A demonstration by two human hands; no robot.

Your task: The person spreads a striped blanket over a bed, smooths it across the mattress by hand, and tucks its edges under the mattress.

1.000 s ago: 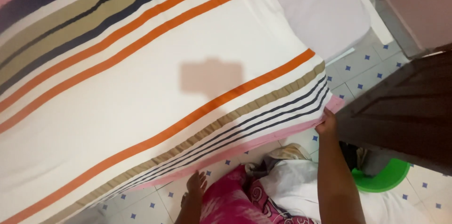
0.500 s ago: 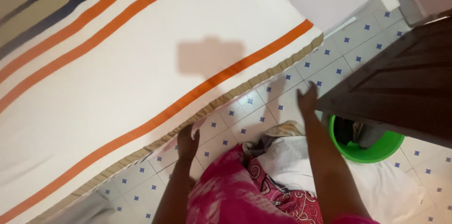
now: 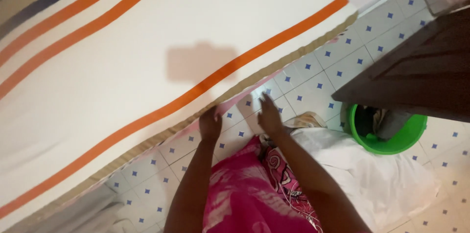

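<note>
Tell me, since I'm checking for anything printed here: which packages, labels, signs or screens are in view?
None are in view: only a striped bed sheet, a blue-dotted tiled floor, a green basin, white cloth and a dark wooden door.

A bed fills the far and left side, and a striped sheet (image 3: 147,52) lies flat over it, cream with orange bands, its tan-edged border hanging along the near side. Below it, the tiled floor (image 3: 318,74), pale with small blue diamonds, runs from near left to far right. On the tiles at right sits a green plastic basin (image 3: 391,140), partly under a dark wooden door. Just near it, a white cloth (image 3: 382,179) lies crumpled on the floor.
</note>
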